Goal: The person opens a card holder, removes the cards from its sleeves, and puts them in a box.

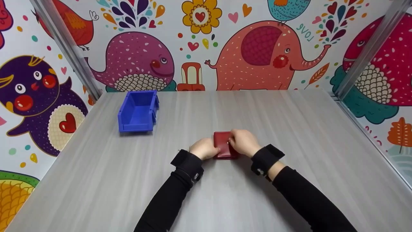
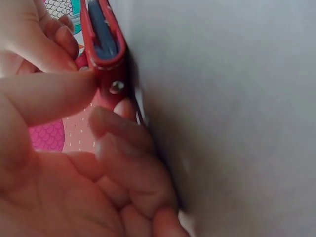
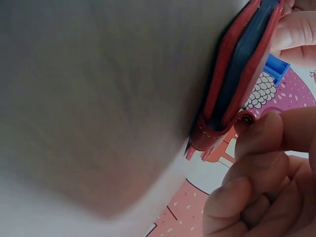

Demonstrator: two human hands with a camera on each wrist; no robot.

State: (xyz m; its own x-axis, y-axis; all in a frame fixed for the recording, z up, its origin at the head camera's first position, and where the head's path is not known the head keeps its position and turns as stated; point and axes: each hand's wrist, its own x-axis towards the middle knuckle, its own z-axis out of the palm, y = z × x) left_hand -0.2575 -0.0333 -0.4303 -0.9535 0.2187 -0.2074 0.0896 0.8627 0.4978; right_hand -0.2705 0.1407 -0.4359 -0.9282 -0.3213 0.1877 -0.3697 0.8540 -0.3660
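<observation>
A closed red wallet with a snap strap lies on the table, between the two hands. My left hand grips its left edge, thumb on top and fingers low at the side. In the left wrist view a metal snap shows on the wallet's end. My right hand pinches the small strap at the right side, between thumb and index finger. Dark inner layers are visible between the red covers in the right wrist view. The strap's tip is hidden by the fingers.
An open blue plastic bin stands at the back left of the pale wood-grain table. Printed cartoon panels enclose the back and sides, with metal posts at the corners. Black bands circle both wrists.
</observation>
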